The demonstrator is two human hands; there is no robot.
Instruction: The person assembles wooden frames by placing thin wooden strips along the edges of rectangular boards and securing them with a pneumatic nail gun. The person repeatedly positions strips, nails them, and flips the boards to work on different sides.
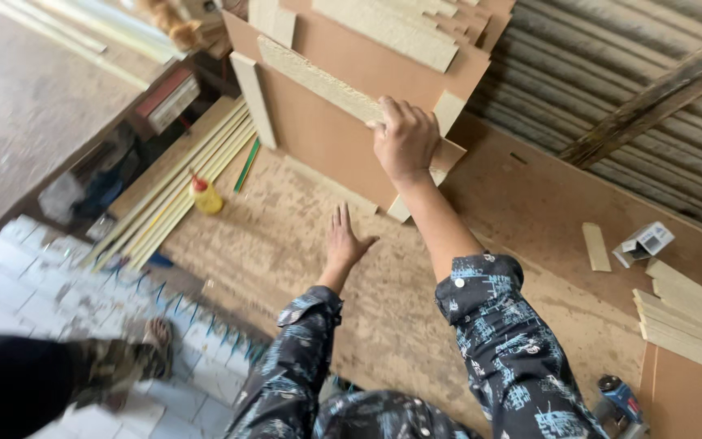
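In the head view, the right hand (404, 140) is gripping a pale strip (318, 81) on the tilted brown panel (318, 134) standing on the worktop (286, 244), while the left hand (343, 240) is lying open and flat on the worktop near a yellow bottle (205, 195).

A woodworking shop is showing here: a dusty board worktop (302, 244) is carrying stacked brown panels (343, 122) edged with pale strips, cut slats (684, 317) are lying nearby, and 1 yellow bottle (205, 195), probably glue, is standing by long battens (180, 183) under corrugated metal walling (611, 73).
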